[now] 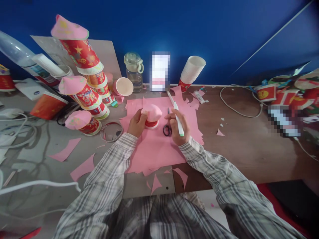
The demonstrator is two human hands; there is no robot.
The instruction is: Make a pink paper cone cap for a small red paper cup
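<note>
My left hand grips a small red paper cup capped with a pink paper cone, thumb pressed on the cone. In my right hand is a white marker with a green end, held between the fingers. Both hands are over stacked pink paper sheets. Dark-handled scissors lie on the sheets between my hands, their blades partly covered by the right fingers.
Pink-topped red cup towers stand at the left, with a roll of tape nearby. Behind the sheets are a water bottle, a blurred-out phone and stacked paper cups. A glue stick and paper scraps lie about.
</note>
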